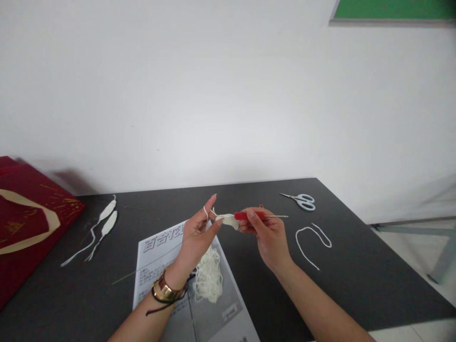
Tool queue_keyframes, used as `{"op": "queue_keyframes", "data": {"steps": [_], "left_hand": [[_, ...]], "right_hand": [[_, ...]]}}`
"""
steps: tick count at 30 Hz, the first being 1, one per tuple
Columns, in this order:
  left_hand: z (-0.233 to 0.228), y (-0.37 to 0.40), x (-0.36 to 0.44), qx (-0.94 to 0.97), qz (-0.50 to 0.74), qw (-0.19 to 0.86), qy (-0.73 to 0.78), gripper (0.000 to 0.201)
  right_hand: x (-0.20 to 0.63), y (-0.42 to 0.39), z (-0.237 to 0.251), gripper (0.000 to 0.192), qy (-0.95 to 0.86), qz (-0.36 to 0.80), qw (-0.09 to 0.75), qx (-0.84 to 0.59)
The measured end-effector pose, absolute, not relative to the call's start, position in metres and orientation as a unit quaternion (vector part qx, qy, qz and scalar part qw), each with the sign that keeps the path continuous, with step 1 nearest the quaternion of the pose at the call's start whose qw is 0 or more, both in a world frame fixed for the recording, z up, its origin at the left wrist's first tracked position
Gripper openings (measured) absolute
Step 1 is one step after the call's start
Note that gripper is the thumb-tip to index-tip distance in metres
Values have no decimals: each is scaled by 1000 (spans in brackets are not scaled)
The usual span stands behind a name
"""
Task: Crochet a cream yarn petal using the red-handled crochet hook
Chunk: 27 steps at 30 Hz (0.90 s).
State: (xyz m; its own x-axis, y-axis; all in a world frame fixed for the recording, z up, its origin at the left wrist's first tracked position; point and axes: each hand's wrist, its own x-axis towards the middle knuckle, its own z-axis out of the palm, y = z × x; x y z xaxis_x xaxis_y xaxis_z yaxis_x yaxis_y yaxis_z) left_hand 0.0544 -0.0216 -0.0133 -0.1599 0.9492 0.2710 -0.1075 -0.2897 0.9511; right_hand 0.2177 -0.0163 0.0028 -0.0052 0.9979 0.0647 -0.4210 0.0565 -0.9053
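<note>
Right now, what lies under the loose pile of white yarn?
The white yarn pile lies on a printed instruction sheet on the dark table. The print beneath the yarn is covered.

Desk [356, 285]: matt dark grey top, fine-grained. Crochet hook [254, 215]: glossy red plastic handle, thin bright metal shaft. Yarn [208, 275]: soft cream fibre, loosely tangled, fuzzy; worked piece [228, 221] of the same. Cord [311, 240] near right edge: white, smooth. Scissors [302, 200]: pale plastic grips, metal blades. Printed sheet [156, 270]: matt paper. Bag [24, 223] at left edge: red with gilt print. Bangle [166, 289]: polished gold-toned metal.
</note>
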Motion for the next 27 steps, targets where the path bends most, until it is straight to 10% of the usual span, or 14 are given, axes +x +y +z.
{"op": "queue_keyframes", "data": {"steps": [12, 20, 27], "left_hand": [[-4, -25, 65, 286, 681, 585, 336, 63], [4, -18, 44, 299, 625, 660, 290, 54], [9, -21, 30, 367, 578, 655, 319, 58]], "right_hand": [[225, -25, -19, 46, -823, 39, 536, -184], [224, -25, 1, 14, -597, 443, 605, -285], [230, -17, 6, 8, -522, 519, 618, -275]]}}
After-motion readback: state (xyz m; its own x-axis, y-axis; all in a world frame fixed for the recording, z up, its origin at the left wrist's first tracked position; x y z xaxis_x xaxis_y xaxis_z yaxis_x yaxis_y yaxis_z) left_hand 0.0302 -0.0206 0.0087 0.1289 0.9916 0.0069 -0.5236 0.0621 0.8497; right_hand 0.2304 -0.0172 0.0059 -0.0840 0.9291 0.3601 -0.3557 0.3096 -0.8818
